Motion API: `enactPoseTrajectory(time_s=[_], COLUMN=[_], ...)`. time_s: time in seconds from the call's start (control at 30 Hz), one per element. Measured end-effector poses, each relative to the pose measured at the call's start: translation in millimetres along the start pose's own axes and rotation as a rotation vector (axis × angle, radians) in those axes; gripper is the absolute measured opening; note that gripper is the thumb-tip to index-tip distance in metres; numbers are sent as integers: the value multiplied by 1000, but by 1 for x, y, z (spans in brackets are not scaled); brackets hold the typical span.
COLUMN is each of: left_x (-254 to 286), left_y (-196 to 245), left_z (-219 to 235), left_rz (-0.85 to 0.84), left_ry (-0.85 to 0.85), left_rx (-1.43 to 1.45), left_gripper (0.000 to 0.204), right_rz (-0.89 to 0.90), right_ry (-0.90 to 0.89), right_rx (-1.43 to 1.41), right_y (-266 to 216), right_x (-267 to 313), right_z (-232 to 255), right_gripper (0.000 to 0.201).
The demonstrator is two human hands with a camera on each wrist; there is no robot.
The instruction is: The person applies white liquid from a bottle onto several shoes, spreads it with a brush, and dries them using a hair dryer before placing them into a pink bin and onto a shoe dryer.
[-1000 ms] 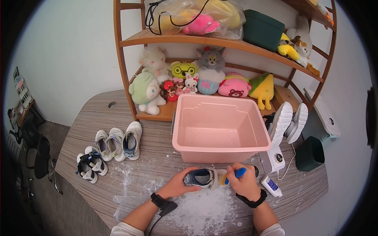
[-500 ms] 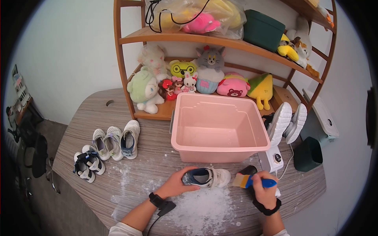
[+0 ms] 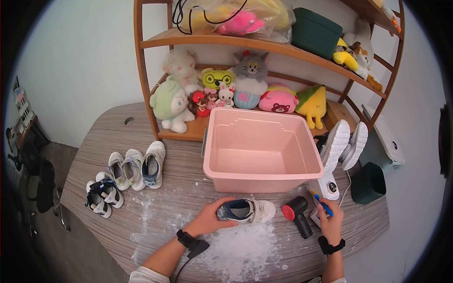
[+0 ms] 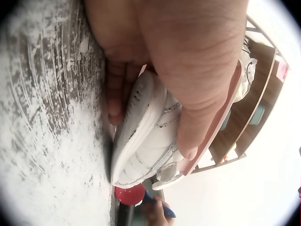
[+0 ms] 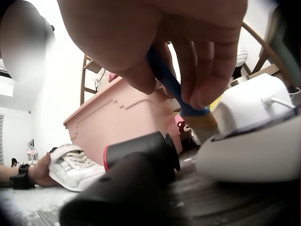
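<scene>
Shoe [image 3: 241, 212]: on the table [image 3: 186, 165], near side of the pink bin [image 3: 264, 178], against the left hand.
Left hand [image 3: 210, 218]: curled round the heel end.
Right hand [image 3: 332, 222]: pinching the blue-handled brush [image 3: 325, 207], well right of the shoe.
Black dryer [image 3: 298, 214]: between both.

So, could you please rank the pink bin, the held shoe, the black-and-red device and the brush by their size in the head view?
1. Pink bin, clearly largest
2. Held shoe
3. Black-and-red device
4. Brush, partly hidden
</scene>
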State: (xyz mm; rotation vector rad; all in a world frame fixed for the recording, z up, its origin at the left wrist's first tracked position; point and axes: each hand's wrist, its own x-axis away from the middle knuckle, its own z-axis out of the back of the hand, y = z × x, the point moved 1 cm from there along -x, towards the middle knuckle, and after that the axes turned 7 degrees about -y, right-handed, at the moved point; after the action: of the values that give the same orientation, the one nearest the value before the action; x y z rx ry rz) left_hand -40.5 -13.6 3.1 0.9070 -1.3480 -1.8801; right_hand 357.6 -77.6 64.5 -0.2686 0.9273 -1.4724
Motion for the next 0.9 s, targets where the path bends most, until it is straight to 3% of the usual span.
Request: enactPoseTrajectory(time_s=[0.03, 0.1, 0.2, 0.53, 0.6, 0.9], left_x=[1, 1, 0, 1, 0, -1], left_y=[1, 4, 5, 1, -2, 0], left_z=[0, 0, 1, 0, -1, 1], left_rz=[3, 41, 34, 98, 18, -40], left_ry=[2, 3, 7, 42, 59, 88], left_rx=[-3, 4, -8, 59, 48, 57], left_gripper=[73, 73, 74, 71, 74, 86], right_rz=[1, 179, 210, 230, 211, 147], right_ry=[-2, -38, -77, -254, -271, -319], right_rx=[-4, 194, 311, 385, 385, 325], right_y=[2, 0, -3, 6, 11, 11], right_x=[-1, -4, -3, 11, 15, 28], right_z=[-4, -10, -14, -5, -7, 3], right_gripper=[18, 23, 27, 48, 55, 66])
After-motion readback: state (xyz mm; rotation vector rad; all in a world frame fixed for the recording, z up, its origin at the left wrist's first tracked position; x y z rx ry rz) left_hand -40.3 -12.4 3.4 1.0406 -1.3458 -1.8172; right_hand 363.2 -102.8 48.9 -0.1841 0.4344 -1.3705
